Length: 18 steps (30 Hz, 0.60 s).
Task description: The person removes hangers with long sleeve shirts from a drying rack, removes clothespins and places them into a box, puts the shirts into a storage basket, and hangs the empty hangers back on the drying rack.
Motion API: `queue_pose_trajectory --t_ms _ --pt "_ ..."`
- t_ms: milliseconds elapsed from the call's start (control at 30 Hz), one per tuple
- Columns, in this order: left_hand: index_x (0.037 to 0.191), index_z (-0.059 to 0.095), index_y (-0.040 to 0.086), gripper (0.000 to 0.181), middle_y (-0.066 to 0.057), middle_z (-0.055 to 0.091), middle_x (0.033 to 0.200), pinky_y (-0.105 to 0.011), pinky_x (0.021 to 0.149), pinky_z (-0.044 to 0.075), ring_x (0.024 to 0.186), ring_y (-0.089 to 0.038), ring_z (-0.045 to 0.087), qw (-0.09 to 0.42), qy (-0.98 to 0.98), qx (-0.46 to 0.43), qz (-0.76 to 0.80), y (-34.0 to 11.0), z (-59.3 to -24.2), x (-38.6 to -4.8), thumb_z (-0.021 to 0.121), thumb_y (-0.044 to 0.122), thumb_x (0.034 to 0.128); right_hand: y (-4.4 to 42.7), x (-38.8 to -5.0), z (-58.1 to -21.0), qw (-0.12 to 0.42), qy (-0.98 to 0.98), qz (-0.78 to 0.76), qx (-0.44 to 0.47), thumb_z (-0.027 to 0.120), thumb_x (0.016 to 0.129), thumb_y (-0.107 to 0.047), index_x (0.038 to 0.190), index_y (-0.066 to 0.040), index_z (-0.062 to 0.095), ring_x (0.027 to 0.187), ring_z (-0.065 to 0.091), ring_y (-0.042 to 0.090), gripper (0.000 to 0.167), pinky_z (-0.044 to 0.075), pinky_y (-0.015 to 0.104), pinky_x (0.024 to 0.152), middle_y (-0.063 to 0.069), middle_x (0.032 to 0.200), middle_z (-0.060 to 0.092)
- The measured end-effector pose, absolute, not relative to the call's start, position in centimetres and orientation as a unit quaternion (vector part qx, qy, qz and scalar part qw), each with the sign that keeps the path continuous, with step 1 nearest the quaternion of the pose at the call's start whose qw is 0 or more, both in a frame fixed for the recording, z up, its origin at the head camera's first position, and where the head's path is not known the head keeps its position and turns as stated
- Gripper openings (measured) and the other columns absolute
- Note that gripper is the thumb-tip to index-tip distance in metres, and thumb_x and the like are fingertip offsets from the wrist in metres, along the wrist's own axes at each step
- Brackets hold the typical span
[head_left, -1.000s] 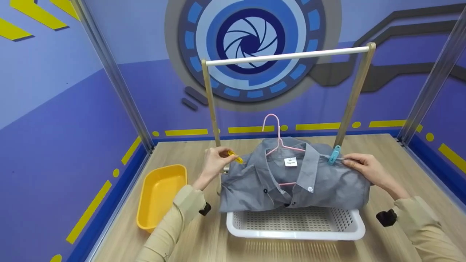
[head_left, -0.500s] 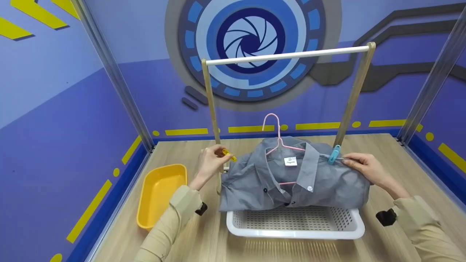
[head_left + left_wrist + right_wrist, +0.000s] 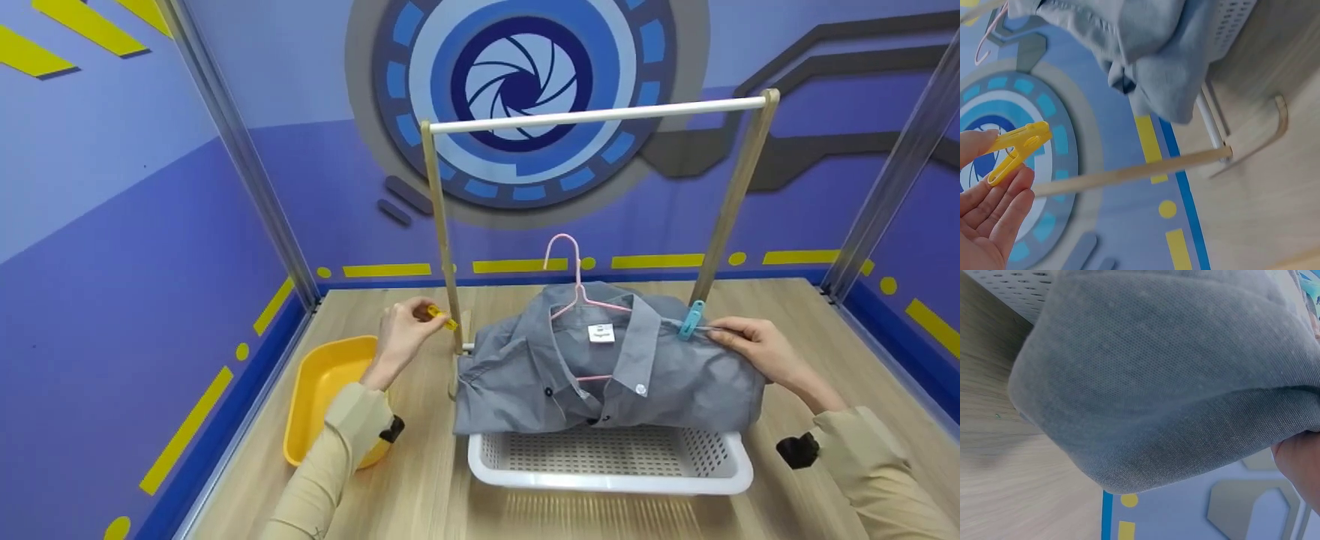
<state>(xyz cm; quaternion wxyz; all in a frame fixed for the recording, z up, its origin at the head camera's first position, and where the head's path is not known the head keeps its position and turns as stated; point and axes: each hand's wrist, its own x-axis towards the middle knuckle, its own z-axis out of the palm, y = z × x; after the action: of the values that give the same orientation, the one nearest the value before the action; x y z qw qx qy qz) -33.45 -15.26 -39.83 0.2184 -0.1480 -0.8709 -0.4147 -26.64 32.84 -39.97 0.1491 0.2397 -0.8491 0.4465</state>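
Between thumb and fingers, my left hand (image 3: 405, 334) pinches a yellow clothespin (image 3: 1023, 147), held in the air left of a grey shirt (image 3: 510, 382). The shirt lies over a white basket (image 3: 611, 484), with a pink hanger (image 3: 579, 281) inside its collar and the hook standing up. A blue clothespin (image 3: 691, 321) is clipped on the shirt's right shoulder. Just beside that clip, my right hand (image 3: 757, 349) pinches the shoulder cloth. In the right wrist view the sleeve cloth (image 3: 1174, 371) fills most of the picture, and only part of the hand shows.
Behind the shirt stands a rack with wooden posts (image 3: 442, 240) and a white top bar (image 3: 600, 116). A yellow tray (image 3: 300, 405) sits at the left, partly under my left forearm. Blue patterned walls (image 3: 225, 300) enclose the wooden table (image 3: 427, 480).
My left hand has moved left, away from the shirt's shoulder, carrying the yellow clothespin. The right hand, the shirt and the blue clothespin have stayed in place.
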Motion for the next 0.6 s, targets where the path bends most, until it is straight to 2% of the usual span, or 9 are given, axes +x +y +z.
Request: queue_pose_trajectory --t_ms 300,600 --pt "0.081 0.067 0.002 0.019 -0.003 0.061 0.070 -0.031 0.057 0.048 0.062 -0.017 0.057 0.230 -0.883 -0.106 -0.396 -17.9 -39.8 -33.7 0.076 0.017 0.0733 34.4 -28.2 -42.1 0.152 -0.856 0.438 0.228 0.056 0.086 0.004 0.096 0.006 0.065 0.081 0.056 0.002 0.013 0.040 0.013 0.069 -0.001 0.092 0.064" --pt "0.083 0.067 0.001 0.021 -0.006 0.061 0.072 -0.032 0.056 0.047 0.063 -0.018 0.056 0.233 -0.896 -0.072 -0.372 -20.9 -40.4 -34.2 0.074 0.019 0.0750 34.6 -28.5 -42.5 0.160 -0.851 0.443 0.234 0.058 0.087 0.000 0.096 0.006 0.065 0.081 0.056 0.001 0.013 0.040 0.013 0.069 -0.007 0.092 0.063"
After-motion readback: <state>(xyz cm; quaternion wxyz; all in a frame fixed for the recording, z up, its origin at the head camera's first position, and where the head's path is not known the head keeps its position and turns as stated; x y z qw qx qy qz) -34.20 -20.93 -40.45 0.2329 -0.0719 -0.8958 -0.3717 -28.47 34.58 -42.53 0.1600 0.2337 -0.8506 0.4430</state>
